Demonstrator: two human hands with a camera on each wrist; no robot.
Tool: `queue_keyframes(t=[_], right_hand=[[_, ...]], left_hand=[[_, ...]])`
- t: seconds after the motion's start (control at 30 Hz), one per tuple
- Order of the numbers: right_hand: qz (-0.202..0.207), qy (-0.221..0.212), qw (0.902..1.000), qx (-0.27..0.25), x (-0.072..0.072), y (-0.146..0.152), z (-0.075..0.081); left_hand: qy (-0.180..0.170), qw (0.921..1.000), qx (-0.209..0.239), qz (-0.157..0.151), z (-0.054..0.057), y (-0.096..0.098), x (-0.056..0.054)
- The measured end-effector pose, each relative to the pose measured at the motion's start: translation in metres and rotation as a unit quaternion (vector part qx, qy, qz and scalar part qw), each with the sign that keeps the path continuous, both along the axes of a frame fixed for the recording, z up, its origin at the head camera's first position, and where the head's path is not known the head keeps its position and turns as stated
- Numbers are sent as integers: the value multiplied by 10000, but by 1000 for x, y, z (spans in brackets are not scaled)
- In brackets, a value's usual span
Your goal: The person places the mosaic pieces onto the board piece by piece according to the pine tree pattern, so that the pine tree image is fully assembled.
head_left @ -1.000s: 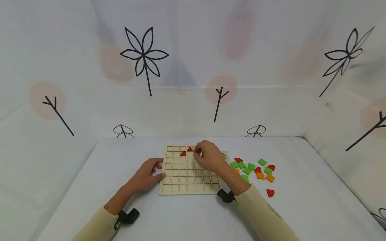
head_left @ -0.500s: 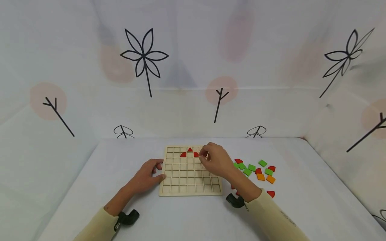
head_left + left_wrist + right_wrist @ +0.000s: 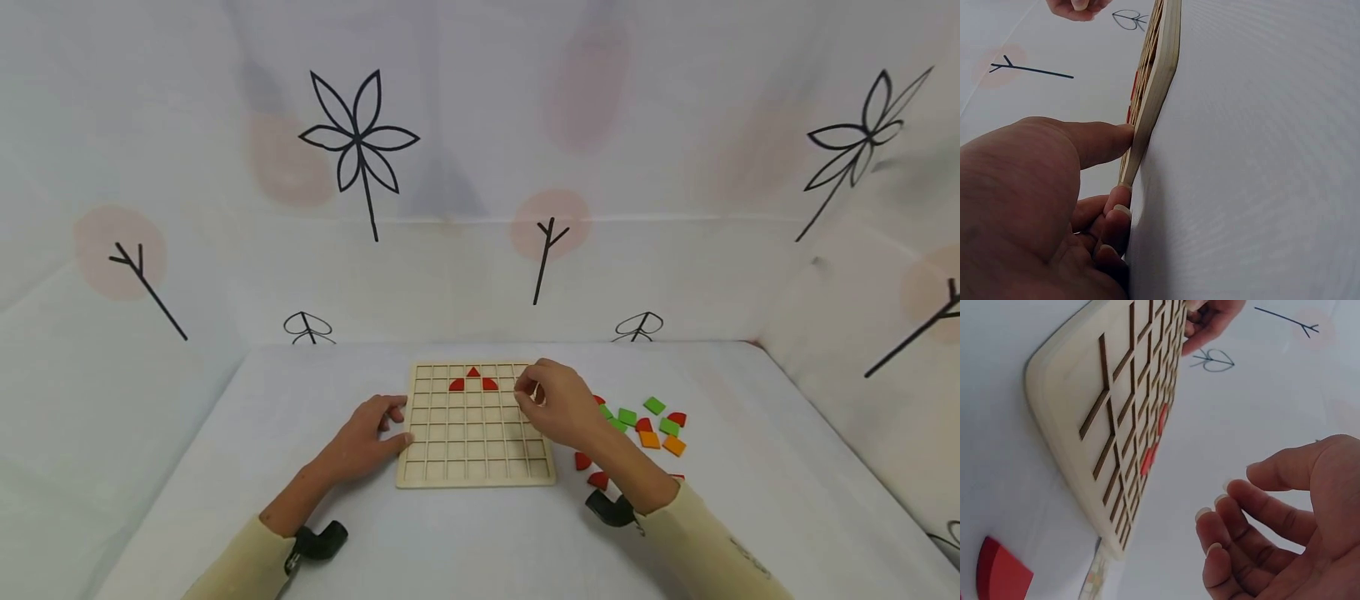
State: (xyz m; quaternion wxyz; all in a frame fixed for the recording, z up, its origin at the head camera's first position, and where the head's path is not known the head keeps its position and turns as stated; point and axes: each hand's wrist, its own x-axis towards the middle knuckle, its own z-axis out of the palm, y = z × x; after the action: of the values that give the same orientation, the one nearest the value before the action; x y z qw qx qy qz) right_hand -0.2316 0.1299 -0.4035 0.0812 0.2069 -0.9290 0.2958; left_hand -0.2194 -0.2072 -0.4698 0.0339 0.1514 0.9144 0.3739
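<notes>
In the head view the grid board (image 3: 456,451) lies flat on the bench (image 3: 465,542), with a red triangle (image 3: 473,372) in its far row and two red quarter-rounds, a left one (image 3: 457,385) and a right one (image 3: 490,384), in the row below; the left hand (image 3: 363,437) rests along the board's left edge, thumb and fingers apart; the right hand (image 3: 558,406) hovers over the far right part, fingers loosely bent, seemingly holding nothing. Green tiles (image 3: 655,406), orange tiles (image 3: 649,440) and loose red pieces (image 3: 582,461) lie to the right; all look light, stiff and smooth — best pinched by opposite edges, since flat faces may slide. Against the frame half a second ago, the right hand has drawn off rightward, so the right quarter-round now shows whole; the left hand has stayed put.

In the left wrist view the thumb touches the board's side, the other fingers bent near the bench; the board looks like rigid, fairly light wood, steadied well by its thick rim.

In the right wrist view thumb and fingertips curve towards one another — nothing visible between them; a patterned card (image 3: 1094,572) shows just beside the board's corner.
</notes>
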Motion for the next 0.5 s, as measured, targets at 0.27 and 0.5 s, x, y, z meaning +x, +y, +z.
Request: queue_keyframes(t=[0.27,0.5], right_hand=[[135,37,9999,40,-5,18,-4],[547,30,9983,214,-19,35,-9]], left_hand=[[-18,10000,-11,-10,0,1,-1],[-66,10000,-32,45,1,2,0]])
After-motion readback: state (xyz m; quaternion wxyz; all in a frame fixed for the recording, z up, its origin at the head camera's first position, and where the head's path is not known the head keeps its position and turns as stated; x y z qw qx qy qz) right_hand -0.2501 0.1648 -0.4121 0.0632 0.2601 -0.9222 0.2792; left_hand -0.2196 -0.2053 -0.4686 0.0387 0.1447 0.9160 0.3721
